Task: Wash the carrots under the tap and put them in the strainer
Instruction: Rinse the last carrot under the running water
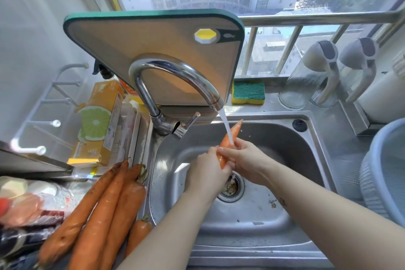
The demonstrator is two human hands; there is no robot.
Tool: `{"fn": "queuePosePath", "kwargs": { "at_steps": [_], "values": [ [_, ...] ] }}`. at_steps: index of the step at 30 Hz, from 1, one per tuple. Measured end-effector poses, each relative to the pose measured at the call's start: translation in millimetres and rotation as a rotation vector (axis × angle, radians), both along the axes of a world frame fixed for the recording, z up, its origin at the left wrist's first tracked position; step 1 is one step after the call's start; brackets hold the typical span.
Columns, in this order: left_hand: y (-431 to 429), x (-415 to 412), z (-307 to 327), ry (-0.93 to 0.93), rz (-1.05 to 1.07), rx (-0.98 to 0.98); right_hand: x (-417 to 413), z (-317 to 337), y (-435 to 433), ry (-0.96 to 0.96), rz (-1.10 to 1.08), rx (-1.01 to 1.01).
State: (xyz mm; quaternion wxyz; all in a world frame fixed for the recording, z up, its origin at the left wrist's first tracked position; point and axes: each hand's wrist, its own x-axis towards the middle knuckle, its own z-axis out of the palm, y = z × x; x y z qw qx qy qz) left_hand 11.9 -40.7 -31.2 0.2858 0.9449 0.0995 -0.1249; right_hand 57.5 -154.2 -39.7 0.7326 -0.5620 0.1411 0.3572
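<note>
Single carrot [235, 130] held over the sink [285, 138], tip up and tilted toward the tap [175, 76]. The stream [225, 125] strikes its upper half and runs down its length toward the drain [230, 188].

Left hand [208, 171] wraps the thick lower end. Right hand [247, 160] curls round the middle just under the stream, probably rubbing while the other steadies. Both hands are closed on this carrot.

Four more carrots [105, 204] lie bunched just left of the sink, dark marks on the skin; judged unwashed.

Strainer [370, 182] stands on the bench [341, 149] right of the sink, within reach; no carrot shows in its visible part. Task judged early.
</note>
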Motion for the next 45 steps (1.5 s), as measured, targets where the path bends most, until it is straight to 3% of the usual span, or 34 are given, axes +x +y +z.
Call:
{"fn": "queuePosePath", "kwargs": {
  "at_steps": [6,9,16,22,25,32,36,38,40,42,45],
  "values": [
    [-13,-2,0,-0.077,-0.089,-0.04,6,0,-2,0.026,-0.152,-0.206],
    [-9,-8,-2,-0.02,-0.084,-0.104,9,-1,0,0.095,-0.201,-0.271],
    [-6,-4,7,0.157,0.226,-0.614,-3,1,14,0.028,-0.087,0.043],
    [0,-4,7,0.39,0.504,-1.106,3,3,4,0.032,-0.132,0.072],
    [7,-1,6,0.429,0.511,-1.211,9,5,6,0.022,-0.159,0.06],
    [13,8,8,0.476,0.541,-1.412,17,17,-20,0.047,-0.17,0.236],
    [11,16,8,0.406,0.268,-1.259,20,21,-30,-0.074,-0.084,0.112],
    [9,20,10,0.297,0.072,-0.996,23,23,-31,-0.118,-0.109,0.067],
    [4,24,11,0.125,-0.07,-0.589,26,26,-29,-0.151,-0.15,0.019],
    [-1,24,8,-0.063,-0.07,-0.284,27,27,-23,-0.182,-0.207,-0.036],
    [-6,21,3,-0.248,-0.02,-0.17,26,28,-14,-0.233,-0.298,-0.163]
  ]
}}
